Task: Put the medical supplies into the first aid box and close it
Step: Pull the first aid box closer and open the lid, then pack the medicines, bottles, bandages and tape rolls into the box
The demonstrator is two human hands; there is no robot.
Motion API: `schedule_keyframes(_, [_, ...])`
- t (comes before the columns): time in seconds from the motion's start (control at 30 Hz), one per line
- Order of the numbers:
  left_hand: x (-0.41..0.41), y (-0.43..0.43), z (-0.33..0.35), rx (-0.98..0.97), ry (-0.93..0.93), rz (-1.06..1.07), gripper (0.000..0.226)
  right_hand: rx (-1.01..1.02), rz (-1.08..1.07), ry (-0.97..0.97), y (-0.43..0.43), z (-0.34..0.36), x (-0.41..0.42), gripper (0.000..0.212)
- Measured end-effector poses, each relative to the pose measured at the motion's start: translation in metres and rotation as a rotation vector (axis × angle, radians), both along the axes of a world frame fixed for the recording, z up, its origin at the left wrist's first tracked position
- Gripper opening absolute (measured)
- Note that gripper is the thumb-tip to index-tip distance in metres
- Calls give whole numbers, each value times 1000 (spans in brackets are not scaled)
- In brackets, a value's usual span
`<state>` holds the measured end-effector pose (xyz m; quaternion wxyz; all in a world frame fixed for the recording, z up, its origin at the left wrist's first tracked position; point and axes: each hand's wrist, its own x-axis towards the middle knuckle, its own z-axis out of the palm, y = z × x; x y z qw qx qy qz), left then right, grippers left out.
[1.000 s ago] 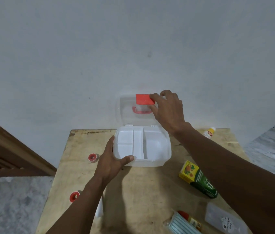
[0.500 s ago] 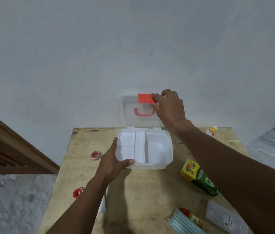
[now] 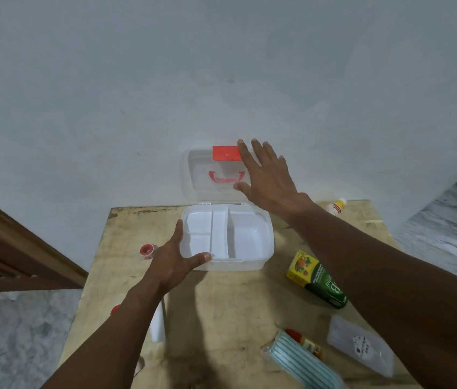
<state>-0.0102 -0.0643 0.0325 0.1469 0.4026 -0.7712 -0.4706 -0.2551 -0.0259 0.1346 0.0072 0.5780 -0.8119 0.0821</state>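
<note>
Masks (image 3: 303, 360), packet (image 3: 362, 349) and carton (image 3: 317, 279) nearest, well short of any fingers, none loaded.
Tape (image 3: 146, 250) just left of left fingers.
Left hand (image 3: 171, 262): fingers straight along box (image 3: 238, 263) side wall, thumb on front rim; bracing, not gripping.
Box open, compartments bare, just past thumb.
Right hand (image 3: 269, 181): fingers spread, holding nothing, index tip at latch (image 3: 225, 153) edge, contact unclear.
Lid (image 3: 199, 178) upright by wall, looks self-supporting.
Advice: brace with left, fetch carton with right, use big compartment, avoid bumping lid.

Dim, soft shadows – wide-angle edge distortion
</note>
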Motion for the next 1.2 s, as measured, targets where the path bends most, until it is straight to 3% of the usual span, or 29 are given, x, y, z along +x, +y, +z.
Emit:
schedule_keyframes(0.37, [-2, 10, -5, 17, 191, -55, 92, -100, -172, -124, 86, -35, 6, 71])
schedule_keyframes(0.53, [-3, 14, -5, -22, 177, -76, 82, 218, -352, -143, 148, -62, 3, 67])
schedule_keyframes(0.67, [-3, 18, -10, -26, 130, -6, 107, 403, -441, -147, 189, -82, -4, 70])
schedule_keyframes(0.77, [-5, 17, -14, -37, 84, 39, 113, 452, -461, -114, 211, -94, -12, 70])
schedule_keyframes(1.03, [-9, 22, -7, -59, 63, 45, 104, 485, -400, -131, 218, -107, -32, 62])
schedule_keyframes(1.2, [-10, 24, -3, -36, 11, 73, 107, 342, -382, -261, 206, -96, -47, 62])
